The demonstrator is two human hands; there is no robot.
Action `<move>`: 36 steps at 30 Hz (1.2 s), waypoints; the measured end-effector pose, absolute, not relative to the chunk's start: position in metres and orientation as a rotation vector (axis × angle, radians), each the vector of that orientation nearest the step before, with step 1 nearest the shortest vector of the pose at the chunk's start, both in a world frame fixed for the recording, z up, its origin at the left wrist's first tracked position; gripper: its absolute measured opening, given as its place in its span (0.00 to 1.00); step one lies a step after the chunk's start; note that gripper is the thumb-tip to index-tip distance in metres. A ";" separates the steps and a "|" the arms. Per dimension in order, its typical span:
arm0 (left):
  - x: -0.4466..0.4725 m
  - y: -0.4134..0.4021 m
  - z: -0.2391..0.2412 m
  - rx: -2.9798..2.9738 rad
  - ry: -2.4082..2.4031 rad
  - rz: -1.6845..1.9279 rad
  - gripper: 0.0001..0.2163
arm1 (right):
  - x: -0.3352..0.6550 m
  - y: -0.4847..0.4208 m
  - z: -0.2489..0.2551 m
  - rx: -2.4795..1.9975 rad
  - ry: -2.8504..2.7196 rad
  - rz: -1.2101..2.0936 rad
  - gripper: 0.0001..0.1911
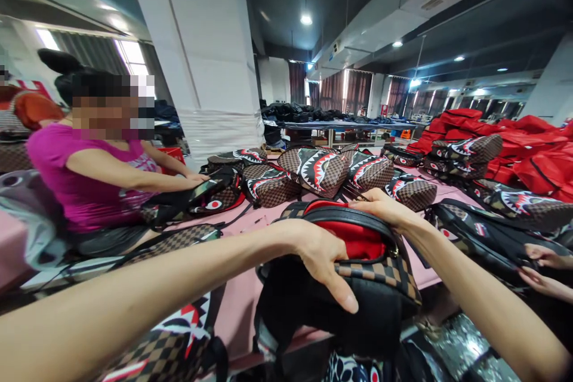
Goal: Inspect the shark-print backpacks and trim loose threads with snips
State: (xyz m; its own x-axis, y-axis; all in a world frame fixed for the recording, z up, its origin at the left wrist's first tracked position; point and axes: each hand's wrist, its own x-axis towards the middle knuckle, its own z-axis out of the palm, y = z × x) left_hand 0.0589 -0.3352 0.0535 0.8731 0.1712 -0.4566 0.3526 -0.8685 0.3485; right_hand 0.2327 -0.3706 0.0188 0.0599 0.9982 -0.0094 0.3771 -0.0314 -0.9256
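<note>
In front of me a backpack point(371, 304) in brown-and-black check with a black panel stands unzipped at the table's edge, its red lining point(364, 243) showing. My left hand point(322, 259) grips the near rim, fingers inside the opening and thumb outside on the black panel. At the far rim, my right hand point(380, 208) is closed around the edge; its fingertips are partly hidden. Thin dark strips stick out by those fingers, too unclear to name. Below my left forearm lies a checkered shark-mouth bag point(179, 334), partly cut off by the arm.
Several shark-face backpacks point(316, 170) lie across the pink table point(242, 304). Red bags point(537, 155) are heaped at the right. A person in a pink shirt point(89, 173) handles a bag at the left. Another person's hands point(544, 265) work on a black bag at the right. A white pillar point(206, 42) rises behind.
</note>
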 end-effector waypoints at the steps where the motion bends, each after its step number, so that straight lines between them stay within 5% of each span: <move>1: 0.060 -0.334 0.053 2.590 0.360 -0.599 0.15 | 0.234 -0.369 0.019 -1.514 -1.442 0.962 0.18; 13: 0.036 -0.298 0.019 2.740 0.688 0.585 0.22 | 0.258 -0.370 -0.001 -1.173 -1.006 0.377 0.21; 19: 0.048 -0.282 0.017 2.642 0.897 0.640 0.22 | 0.249 -0.439 -0.037 -1.489 -1.204 0.440 0.21; 26: 0.060 -0.274 0.012 2.643 0.913 0.699 0.24 | 0.203 -0.419 -0.046 -1.505 -1.140 0.559 0.15; 36: 0.059 -0.272 0.012 2.641 0.964 0.686 0.23 | 0.188 -0.412 -0.079 -1.487 -1.364 0.129 0.17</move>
State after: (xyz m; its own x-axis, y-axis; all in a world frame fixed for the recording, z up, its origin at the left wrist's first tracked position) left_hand 0.0587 -0.2724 0.0124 0.6708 0.6568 0.3444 0.5403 -0.7509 0.3797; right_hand 0.1881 -0.4121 -0.0791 0.3409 0.7697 0.5398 0.6549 0.2175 -0.7238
